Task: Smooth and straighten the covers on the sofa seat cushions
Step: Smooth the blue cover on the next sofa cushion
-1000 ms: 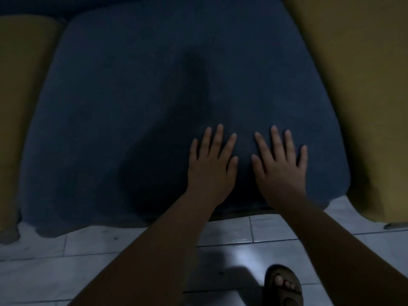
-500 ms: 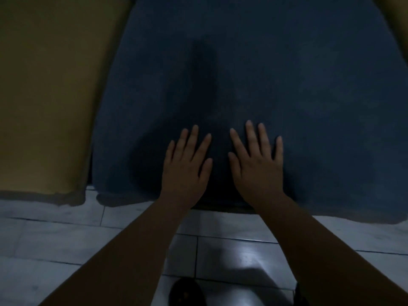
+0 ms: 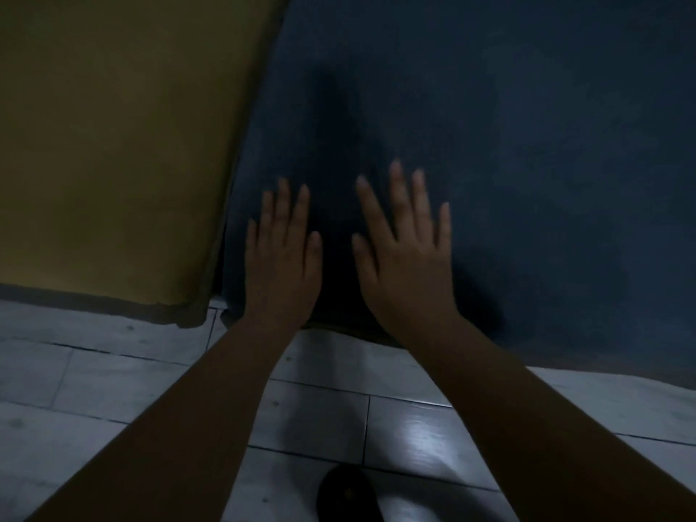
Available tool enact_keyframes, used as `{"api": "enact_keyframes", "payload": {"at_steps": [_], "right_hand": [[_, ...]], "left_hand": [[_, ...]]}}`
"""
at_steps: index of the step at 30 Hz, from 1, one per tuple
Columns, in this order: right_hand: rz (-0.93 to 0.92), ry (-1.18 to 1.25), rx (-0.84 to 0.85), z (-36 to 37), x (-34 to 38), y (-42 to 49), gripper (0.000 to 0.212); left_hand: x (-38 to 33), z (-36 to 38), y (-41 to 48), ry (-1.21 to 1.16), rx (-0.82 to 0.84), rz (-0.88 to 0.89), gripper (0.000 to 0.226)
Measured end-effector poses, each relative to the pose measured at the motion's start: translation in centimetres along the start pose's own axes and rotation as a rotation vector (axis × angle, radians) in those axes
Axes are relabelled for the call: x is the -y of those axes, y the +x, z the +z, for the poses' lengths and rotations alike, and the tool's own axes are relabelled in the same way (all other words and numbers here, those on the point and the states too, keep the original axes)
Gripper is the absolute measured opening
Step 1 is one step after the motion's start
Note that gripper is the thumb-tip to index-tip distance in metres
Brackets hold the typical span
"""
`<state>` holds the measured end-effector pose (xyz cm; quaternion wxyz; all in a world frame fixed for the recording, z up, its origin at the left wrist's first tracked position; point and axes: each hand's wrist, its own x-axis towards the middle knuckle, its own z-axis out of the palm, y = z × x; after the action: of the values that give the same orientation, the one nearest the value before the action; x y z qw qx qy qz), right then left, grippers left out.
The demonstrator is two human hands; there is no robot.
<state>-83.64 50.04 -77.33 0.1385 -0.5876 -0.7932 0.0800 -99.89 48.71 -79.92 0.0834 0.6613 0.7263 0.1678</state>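
Observation:
A dark blue cover (image 3: 527,163) lies over the middle sofa seat cushion and fills the right and centre of the view. Both hands lie flat on it near its front left corner, fingers straight and spread. My left hand (image 3: 282,258) rests close to the cover's left edge. A short gap to its right, my right hand (image 3: 405,254) presses the fabric. The scene is dim, and a dark shadow falls on the cover above and between the hands.
A mustard-yellow cushion (image 3: 113,145) sits directly left of the blue one. White floor tiles (image 3: 132,371) run along the sofa's front edge. A dark sandal (image 3: 348,495) shows at the bottom between my forearms.
The view and both hands have shifted left along the blue cover, from its right front part to its left front corner. The hands stay flat and side by side.

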Motion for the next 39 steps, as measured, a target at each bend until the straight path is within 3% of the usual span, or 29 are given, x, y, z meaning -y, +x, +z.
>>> {"api": "enact_keyframes", "payload": {"at_steps": [3, 7, 10, 15, 17, 21, 39], "right_hand": [[-0.016, -0.203, 0.212, 3.5, 0.2, -1.3, 0.058], [0.028, -0.230, 0.265, 3.1, 0.7, -0.6, 0.064], [0.020, -0.124, 0.213, 1.9, 2.1, 0.4, 0.061], [-0.179, 0.001, -0.101, 0.4, 6.6, 3.3, 0.056], [-0.188, -0.005, -0.073, 2.0, 6.7, 3.8, 0.055], [-0.153, -0.185, 0.154, 6.3, 4.9, 3.4, 0.059], [-0.213, -0.210, 0.138, 6.1, 4.0, 1.5, 0.059]], "left_hand": [[2.4, 1.8, -1.1, 0.123, 0.163, -0.002, 0.060], [2.6, 0.6, -0.6, 0.104, 0.207, 0.058, 0.064], [3.4, -1.2, 0.1, -0.026, 0.191, 0.048, 0.061], [4.6, -3.4, 1.7, -0.139, -0.157, 0.024, 0.055], [5.5, -1.9, 1.7, -0.128, -0.114, 0.016, 0.056], [6.8, 2.2, 0.4, -0.043, 0.090, -0.027, 0.056], [6.3, 2.4, -3.0, -0.064, 0.009, -0.039, 0.058]]}}
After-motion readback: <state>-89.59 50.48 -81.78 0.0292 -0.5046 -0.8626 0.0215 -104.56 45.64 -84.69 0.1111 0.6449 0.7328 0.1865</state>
